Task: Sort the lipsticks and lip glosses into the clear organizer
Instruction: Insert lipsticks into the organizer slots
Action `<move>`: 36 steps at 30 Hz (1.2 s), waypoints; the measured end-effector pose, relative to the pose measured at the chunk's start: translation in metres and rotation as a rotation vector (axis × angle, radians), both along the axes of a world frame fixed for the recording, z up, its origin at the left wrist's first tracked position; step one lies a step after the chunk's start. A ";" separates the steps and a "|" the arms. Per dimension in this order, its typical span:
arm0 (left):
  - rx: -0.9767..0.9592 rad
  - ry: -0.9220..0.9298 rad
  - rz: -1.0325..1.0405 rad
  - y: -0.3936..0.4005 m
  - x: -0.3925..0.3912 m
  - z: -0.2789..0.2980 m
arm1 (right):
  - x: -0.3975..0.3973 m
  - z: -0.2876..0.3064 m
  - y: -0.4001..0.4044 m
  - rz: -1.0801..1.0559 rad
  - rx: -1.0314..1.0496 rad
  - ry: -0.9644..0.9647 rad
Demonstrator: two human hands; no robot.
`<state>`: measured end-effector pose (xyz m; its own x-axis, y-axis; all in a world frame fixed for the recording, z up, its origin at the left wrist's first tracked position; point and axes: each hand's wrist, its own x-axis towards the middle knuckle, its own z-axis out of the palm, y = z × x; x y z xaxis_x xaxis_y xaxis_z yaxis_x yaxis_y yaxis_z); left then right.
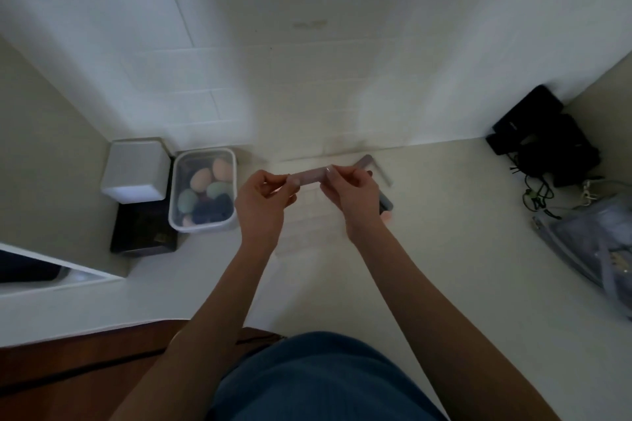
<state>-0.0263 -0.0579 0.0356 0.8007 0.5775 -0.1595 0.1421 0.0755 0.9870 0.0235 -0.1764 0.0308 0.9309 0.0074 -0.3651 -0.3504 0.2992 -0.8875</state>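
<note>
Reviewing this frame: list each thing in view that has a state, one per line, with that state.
lip gloss tube: held level between both hands, above the counter
left hand: pinching the tube's left end
right hand: pinching the tube's right end
clear organizer: on the counter under the hands, contents unclear
sponge container: holds coloured sponges; lid cannot be told

A lidded container (203, 193) holding sponges (200, 179) stands on the surface (444, 249) at left, a box (135, 169) just beside it further left. The clear organizer (307, 215) lies centre, below both hands. A pouch (588, 243) lies at right, cables (540, 191) behind it.
</note>
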 end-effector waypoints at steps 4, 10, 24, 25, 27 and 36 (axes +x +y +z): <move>-0.091 -0.002 0.092 -0.005 -0.004 -0.001 | -0.003 0.005 0.005 0.045 0.054 0.011; -0.181 0.032 0.247 -0.008 -0.005 -0.002 | -0.011 0.012 0.010 0.107 0.090 0.005; 0.014 0.094 0.314 0.023 -0.012 -0.016 | 0.010 0.010 0.001 0.278 -0.340 -0.273; 0.042 0.118 0.310 0.025 -0.013 -0.019 | 0.009 0.006 0.003 0.332 -0.403 -0.306; 0.089 0.154 0.263 0.024 -0.016 -0.023 | 0.004 -0.001 0.010 0.388 -0.473 -0.375; 0.310 0.124 0.069 0.016 -0.022 -0.027 | 0.004 -0.032 0.028 0.583 -0.668 -0.474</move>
